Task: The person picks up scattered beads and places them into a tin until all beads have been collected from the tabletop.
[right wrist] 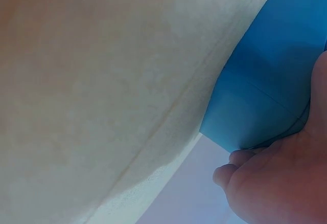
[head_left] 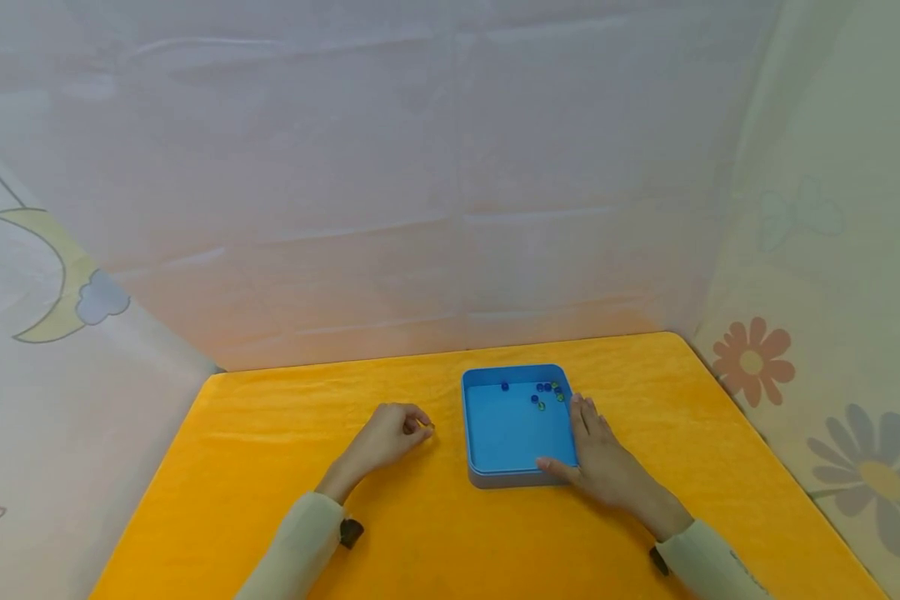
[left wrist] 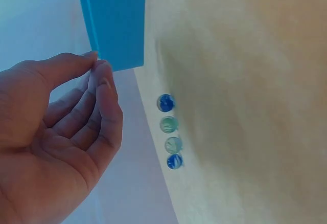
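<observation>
My left hand is a little above the cloth, left of a square blue box. Its thumb and index fingertips pinch a tiny dark glass marble, mostly hidden by the fingers. In the left wrist view, several blue and green marbles lie in a row on the cloth beside the hand; the head view does not show them. My right hand rests against the box's near right corner, fingers straight along the right wall and thumb over the near rim. Inside the box, blue and yellow-green marbles gather near the far right corner.
A yellow cloth covers the table. Pale fabric walls stand behind it and on both sides, printed with a moon and flowers. One blue marble lies apart near the box's far wall.
</observation>
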Motion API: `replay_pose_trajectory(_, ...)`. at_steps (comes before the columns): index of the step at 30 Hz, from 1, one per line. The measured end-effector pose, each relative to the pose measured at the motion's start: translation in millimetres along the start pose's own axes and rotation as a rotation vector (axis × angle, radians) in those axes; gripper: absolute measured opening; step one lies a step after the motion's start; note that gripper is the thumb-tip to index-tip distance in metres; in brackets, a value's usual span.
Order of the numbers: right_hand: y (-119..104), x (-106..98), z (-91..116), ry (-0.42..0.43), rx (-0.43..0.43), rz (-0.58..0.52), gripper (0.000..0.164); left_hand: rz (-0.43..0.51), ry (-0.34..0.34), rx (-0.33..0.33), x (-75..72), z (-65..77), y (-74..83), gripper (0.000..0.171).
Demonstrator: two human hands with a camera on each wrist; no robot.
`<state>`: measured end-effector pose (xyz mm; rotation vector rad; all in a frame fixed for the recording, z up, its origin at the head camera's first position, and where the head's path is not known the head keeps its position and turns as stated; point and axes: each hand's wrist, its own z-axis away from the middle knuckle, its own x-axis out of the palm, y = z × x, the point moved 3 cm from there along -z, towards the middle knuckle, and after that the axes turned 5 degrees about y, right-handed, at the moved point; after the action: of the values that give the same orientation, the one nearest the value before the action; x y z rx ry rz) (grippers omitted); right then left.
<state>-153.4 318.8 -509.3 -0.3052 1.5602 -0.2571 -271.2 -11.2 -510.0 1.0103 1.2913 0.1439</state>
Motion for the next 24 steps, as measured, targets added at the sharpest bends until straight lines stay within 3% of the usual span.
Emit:
replay_pose_trajectory(15,3.4,3.3,0.2,-0.008,0.002,0.002,0.128,0.059,-0.032,0.044,-2.9,-15.1,30.5,0.017)
replay_pose_trajectory(24,-0.1,0.4,0.0,0.003,-0.008,-0.002,0.125,0.084,-0.011,0.057,-1.9,-31.4,43.5,0.018)
